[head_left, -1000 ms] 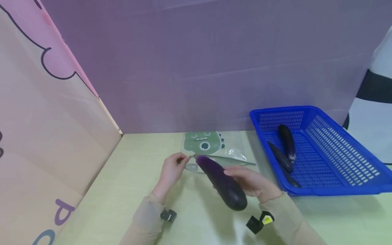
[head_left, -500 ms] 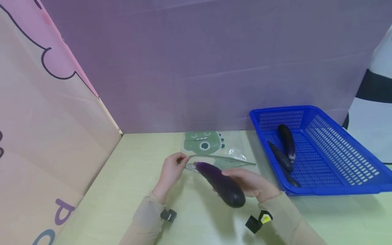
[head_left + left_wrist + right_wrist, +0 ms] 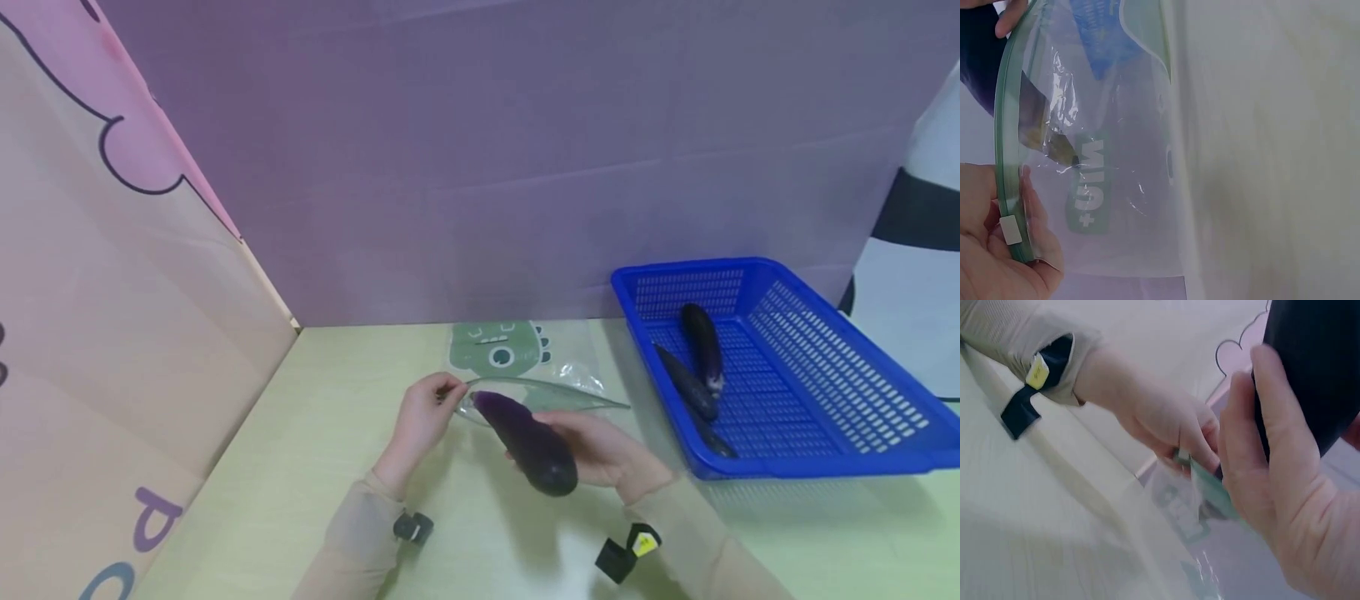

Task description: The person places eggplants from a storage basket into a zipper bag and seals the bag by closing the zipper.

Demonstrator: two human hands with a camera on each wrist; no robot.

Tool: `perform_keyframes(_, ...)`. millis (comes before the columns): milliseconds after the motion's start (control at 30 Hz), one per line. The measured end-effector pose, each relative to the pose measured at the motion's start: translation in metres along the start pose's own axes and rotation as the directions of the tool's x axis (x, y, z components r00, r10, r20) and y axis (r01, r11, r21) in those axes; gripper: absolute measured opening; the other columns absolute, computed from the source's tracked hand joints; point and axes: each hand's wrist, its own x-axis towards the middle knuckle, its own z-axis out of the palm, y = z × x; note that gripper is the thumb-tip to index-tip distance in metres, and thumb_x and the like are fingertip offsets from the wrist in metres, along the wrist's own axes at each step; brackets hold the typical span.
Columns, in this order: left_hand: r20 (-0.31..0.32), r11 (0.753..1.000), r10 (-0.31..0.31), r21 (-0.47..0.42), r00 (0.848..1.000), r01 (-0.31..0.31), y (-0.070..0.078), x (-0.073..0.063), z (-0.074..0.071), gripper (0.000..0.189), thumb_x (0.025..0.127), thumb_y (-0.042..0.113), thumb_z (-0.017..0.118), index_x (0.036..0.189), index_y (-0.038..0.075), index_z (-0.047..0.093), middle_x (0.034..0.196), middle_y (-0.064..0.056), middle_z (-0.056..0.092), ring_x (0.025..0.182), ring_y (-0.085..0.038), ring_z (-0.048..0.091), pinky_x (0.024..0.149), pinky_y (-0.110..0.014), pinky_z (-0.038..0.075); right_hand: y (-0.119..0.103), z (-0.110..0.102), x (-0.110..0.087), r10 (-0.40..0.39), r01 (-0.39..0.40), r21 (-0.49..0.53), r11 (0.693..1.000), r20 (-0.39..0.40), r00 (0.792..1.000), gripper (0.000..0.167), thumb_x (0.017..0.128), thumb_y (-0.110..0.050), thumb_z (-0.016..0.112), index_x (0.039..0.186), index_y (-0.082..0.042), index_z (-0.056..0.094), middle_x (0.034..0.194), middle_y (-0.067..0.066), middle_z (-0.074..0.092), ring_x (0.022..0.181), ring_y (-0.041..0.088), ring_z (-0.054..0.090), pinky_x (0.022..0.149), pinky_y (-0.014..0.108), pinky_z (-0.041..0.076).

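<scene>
In the head view my right hand [image 3: 596, 446] grips a dark purple eggplant [image 3: 528, 442], its stem end pointing away to the left. Fingers [image 3: 1285, 419] wrap its side in the right wrist view. A clear zip bag [image 3: 501, 348] with a green cartoon print lies behind it, mouth toward me and parted. My left hand [image 3: 424, 415] pinches the left corner of that mouth, beside the white slider [image 3: 1010, 229] on the green zip strip. Through the clear plastic in the left wrist view, the eggplant's stem end [image 3: 1060, 147] shows past the strip, within the mouth.
A blue plastic basket [image 3: 825, 467] stands at the right, with three more eggplants [image 3: 703, 342] along its left side. A purple-grey backdrop [image 3: 480, 167] rises behind the pale table [image 3: 337, 367], and a printed panel [image 3: 135, 333] closes off the left.
The eggplant and my right hand have shifted left and slightly away from me, and the stem end has gone into the bag's mouth. My left hand stays at the corner.
</scene>
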Motion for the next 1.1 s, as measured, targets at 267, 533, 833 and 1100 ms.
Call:
perform_keyframes(267,-0.003,0.999,0.05,-0.006,0.999,-0.05,0.001,0.0,0.001,0.005,0.086,0.005,0.065,0.085,0.001,0.067,0.081,-0.01,0.068,0.076,-0.017,0.061,0.069,-0.025,0.055,0.001,0.006,0.001,-0.038,0.028,0.135,0.99,0.069,0.997,0.036,0.098,-0.025,0.047,0.125,-0.001,0.04,0.119,0.014,0.057,0.109,0.018,0.06,0.095,0.026,0.049)
perform_keyframes(533,-0.006,0.994,0.111,-0.008,0.994,-0.111,0.001,0.0,0.002,0.009,0.086,0.008,0.066,0.084,-0.001,0.066,0.079,-0.008,0.066,0.07,-0.014,0.058,0.065,-0.021,0.052,0.001,0.0,0.0,-0.089,0.067,0.262,0.963,0.074,0.993,0.038,0.099,-0.023,0.046,0.127,-0.002,0.031,0.121,0.019,0.054,0.111,0.023,0.06,0.097,0.026,0.048)
perform_keyframes(833,0.01,0.991,0.136,0.011,0.991,-0.136,0.002,-0.001,0.002,0.008,0.085,0.009,0.066,0.085,0.0,0.067,0.08,-0.007,0.067,0.071,-0.014,0.059,0.067,-0.023,0.051,0.006,-0.008,0.005,-0.104,0.092,0.271,0.958,0.03,0.994,0.035,0.102,-0.022,0.037,0.129,-0.002,0.027,0.122,0.019,0.053,0.111,0.025,0.06,0.095,0.026,0.049)
perform_keyframes(1100,0.026,0.983,0.184,0.021,0.983,-0.184,-0.001,-0.002,0.004,0.005,0.084,0.006,0.068,0.085,0.002,0.068,0.08,-0.005,0.067,0.072,-0.015,0.06,0.069,-0.023,0.052,0.007,-0.007,0.006,-0.116,0.121,0.179,0.976,-0.036,0.993,0.039,0.103,-0.021,0.031,0.134,0.0,0.02,0.121,0.019,0.054,0.11,0.024,0.061,0.099,0.028,0.046)
